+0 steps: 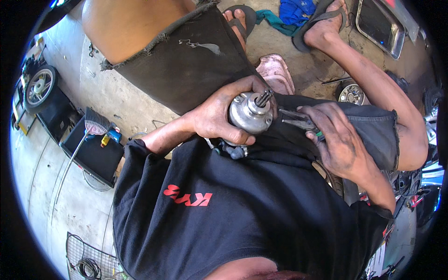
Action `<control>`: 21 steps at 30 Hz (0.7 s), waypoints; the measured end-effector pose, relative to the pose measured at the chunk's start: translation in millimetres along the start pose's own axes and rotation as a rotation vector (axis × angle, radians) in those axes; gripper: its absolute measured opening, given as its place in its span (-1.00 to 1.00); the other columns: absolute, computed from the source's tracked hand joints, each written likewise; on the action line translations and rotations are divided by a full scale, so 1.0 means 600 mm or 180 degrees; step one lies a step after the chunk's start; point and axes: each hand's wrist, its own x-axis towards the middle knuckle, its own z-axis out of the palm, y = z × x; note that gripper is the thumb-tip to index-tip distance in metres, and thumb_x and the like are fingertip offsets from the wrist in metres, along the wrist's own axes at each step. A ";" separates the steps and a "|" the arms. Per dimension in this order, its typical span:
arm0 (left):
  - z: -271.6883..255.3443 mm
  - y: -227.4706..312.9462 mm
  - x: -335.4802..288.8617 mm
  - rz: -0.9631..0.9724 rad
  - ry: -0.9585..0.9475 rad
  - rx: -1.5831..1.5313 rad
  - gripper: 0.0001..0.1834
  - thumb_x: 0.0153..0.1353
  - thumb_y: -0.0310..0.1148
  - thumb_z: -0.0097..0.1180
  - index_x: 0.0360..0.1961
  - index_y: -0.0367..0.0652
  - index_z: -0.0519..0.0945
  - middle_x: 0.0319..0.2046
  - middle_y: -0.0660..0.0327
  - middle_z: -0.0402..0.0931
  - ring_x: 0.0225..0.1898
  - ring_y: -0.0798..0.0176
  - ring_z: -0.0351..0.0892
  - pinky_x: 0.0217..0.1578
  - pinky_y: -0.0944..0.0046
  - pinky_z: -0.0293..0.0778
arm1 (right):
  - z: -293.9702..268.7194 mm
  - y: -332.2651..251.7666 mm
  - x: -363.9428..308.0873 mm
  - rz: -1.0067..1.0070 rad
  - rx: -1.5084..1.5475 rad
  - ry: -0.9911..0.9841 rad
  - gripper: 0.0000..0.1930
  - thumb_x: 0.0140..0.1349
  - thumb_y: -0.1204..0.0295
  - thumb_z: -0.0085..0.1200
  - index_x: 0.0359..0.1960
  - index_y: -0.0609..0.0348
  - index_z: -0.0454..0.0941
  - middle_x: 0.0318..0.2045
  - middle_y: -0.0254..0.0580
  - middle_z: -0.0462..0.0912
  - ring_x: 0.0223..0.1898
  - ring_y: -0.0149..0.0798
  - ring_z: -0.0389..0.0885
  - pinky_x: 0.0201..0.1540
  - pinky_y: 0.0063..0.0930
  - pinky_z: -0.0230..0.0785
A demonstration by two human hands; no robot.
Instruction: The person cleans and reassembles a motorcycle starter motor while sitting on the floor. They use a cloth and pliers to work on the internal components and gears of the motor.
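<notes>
My left hand point(212, 109) is wrapped round a silver metal starter motor point(249, 116), holding it above my lap. The motor's toothed shaft points up and away from me, and a dark fitting shows at its lower side. Just to the right, my right hand point(340, 140) is closed on a pair of pliers point(302, 122) with a bit of green at the handle. The plier jaws point left toward the motor, apart from the shaft and slightly parted. My palm hides most of the handles.
On the floor at left are a spoked wheel point(41, 87) and a black tray point(88, 154) with a brush point(96, 125) on it. Past my knees lie a pinkish plastic piece point(276, 72), a round metal part point(352, 94) and blue cloth point(297, 13). A wire grid point(77, 249) is lower left.
</notes>
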 end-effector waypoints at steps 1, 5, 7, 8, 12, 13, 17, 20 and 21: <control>-0.001 0.000 -0.003 0.0016 -0.0067 -0.0064 -0.29 -0.15 -0.34 0.51 0.02 -0.22 0.38 -0.06 -0.02 0.47 -0.11 0.15 0.57 -0.06 0.18 0.49 | -0.003 0.004 0.005 -0.0155 -0.0293 -0.0036 -0.52 0.17 0.53 0.04 0.19 0.21 0.46 -0.07 0.03 0.50 0.03 0.10 0.49 0.15 -0.04 0.36; -0.010 -0.005 -0.004 0.0056 -0.0282 -0.0177 -0.26 -0.20 -0.26 0.54 0.00 -0.23 0.40 -0.06 -0.03 0.46 -0.10 0.15 0.52 -0.07 0.19 0.45 | -0.008 0.021 0.022 -0.0671 -0.1113 -0.0107 -0.49 0.13 0.49 -0.02 0.19 0.09 0.51 -0.09 -0.08 0.52 0.03 0.00 0.50 0.19 -0.09 0.35; -0.009 -0.003 -0.004 -0.0015 -0.0281 -0.0194 -0.25 -0.22 -0.24 0.55 -0.01 -0.23 0.40 -0.07 -0.02 0.46 -0.10 0.16 0.49 -0.06 0.20 0.43 | -0.009 0.024 0.029 -0.0772 -0.1220 -0.0193 -0.50 0.14 0.47 -0.02 0.19 0.07 0.51 -0.10 -0.10 0.52 0.03 -0.02 0.50 0.20 -0.10 0.35; -0.009 -0.003 -0.003 -0.0010 -0.0328 -0.0169 -0.26 -0.22 -0.25 0.55 -0.02 -0.23 0.41 -0.07 -0.01 0.46 -0.09 0.17 0.49 -0.05 0.20 0.42 | -0.008 0.025 0.030 -0.0790 -0.1243 -0.0189 -0.50 0.14 0.46 -0.02 0.19 0.06 0.51 -0.10 -0.11 0.52 0.03 -0.02 0.50 0.20 -0.09 0.35; -0.006 -0.006 -0.004 -0.0002 -0.0472 -0.0144 -0.28 -0.22 -0.27 0.56 -0.04 -0.24 0.43 -0.08 0.01 0.47 -0.08 0.17 0.48 -0.03 0.19 0.40 | -0.008 0.027 0.036 -0.0969 -0.1464 -0.0214 -0.52 0.16 0.41 -0.02 0.18 0.02 0.50 -0.10 -0.14 0.51 0.03 -0.07 0.50 0.22 -0.04 0.34; -0.006 -0.007 -0.005 0.0002 -0.0509 -0.0159 -0.28 -0.22 -0.27 0.56 -0.04 -0.24 0.43 -0.08 0.01 0.47 -0.07 0.17 0.47 -0.03 0.19 0.39 | -0.009 0.027 0.037 -0.1030 -0.1557 -0.0228 -0.53 0.16 0.40 -0.02 0.17 0.01 0.50 -0.10 -0.15 0.51 0.03 -0.09 0.50 0.23 -0.03 0.34; -0.007 -0.007 -0.007 -0.0186 -0.0717 -0.0125 -0.27 -0.25 -0.26 0.59 -0.06 -0.24 0.45 -0.07 0.04 0.48 -0.06 0.17 0.47 -0.02 0.19 0.39 | -0.017 0.024 0.049 -0.1404 -0.2048 -0.0228 -0.54 0.17 0.34 0.01 0.16 -0.07 0.49 -0.12 -0.20 0.51 0.02 -0.13 0.50 0.26 -0.01 0.33; -0.007 0.000 -0.007 -0.0290 -0.0863 -0.0108 -0.28 -0.27 -0.31 0.56 -0.05 -0.23 0.45 -0.09 0.12 0.48 -0.05 0.22 0.46 0.00 0.22 0.39 | -0.014 0.024 0.055 -0.1609 -0.2137 -0.0078 -0.55 0.17 0.32 0.01 0.16 -0.10 0.49 -0.15 -0.22 0.49 0.00 -0.16 0.51 0.27 0.00 0.33; -0.008 0.002 -0.006 -0.0255 -0.0888 -0.0113 -0.29 -0.28 -0.37 0.53 -0.03 -0.22 0.46 -0.11 0.17 0.49 -0.05 0.27 0.46 0.01 0.25 0.39 | -0.011 0.025 0.056 -0.1657 -0.2163 -0.0075 -0.55 0.18 0.32 0.01 0.15 -0.11 0.50 -0.17 -0.23 0.49 0.00 -0.16 0.51 0.25 -0.01 0.34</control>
